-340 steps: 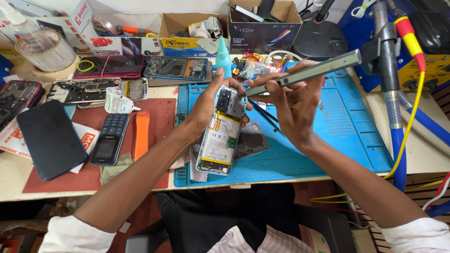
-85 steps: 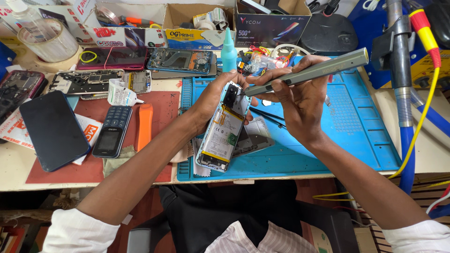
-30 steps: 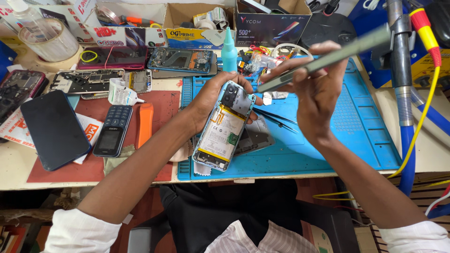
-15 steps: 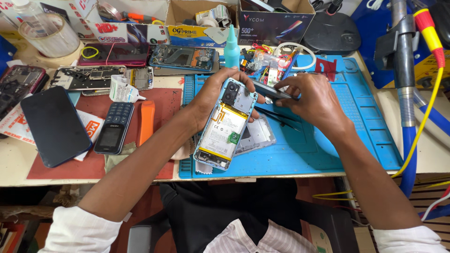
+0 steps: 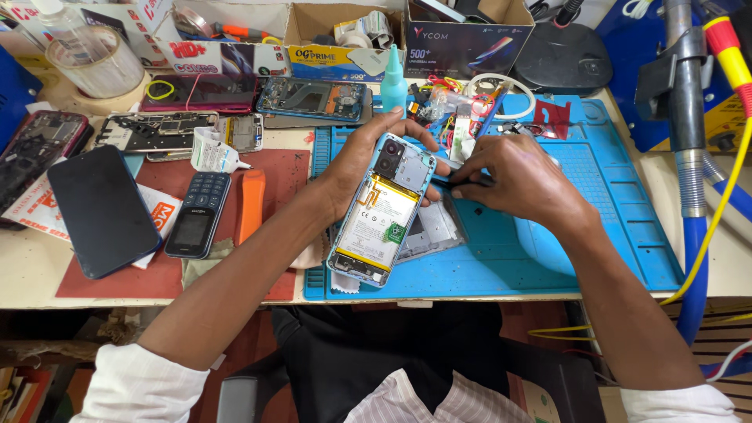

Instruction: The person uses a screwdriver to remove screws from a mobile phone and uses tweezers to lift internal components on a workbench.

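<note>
Left hand (image 5: 356, 160) fingers wrapped around an opened phone (image 5: 380, 211) tilted over the blue mat (image 5: 619, 227) mid-worktop, right hand (image 5: 517, 176) fingers pinched shut on a thin dark tool (image 5: 458, 179) just right of it, far open cardboard box (image 5: 321, 23) holds tape rolls (image 5: 356, 31).

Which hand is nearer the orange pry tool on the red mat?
Left. The left hand holds the opened phone just right of the orange pry tool; the right hand is farther right, over the blue mat.
</note>
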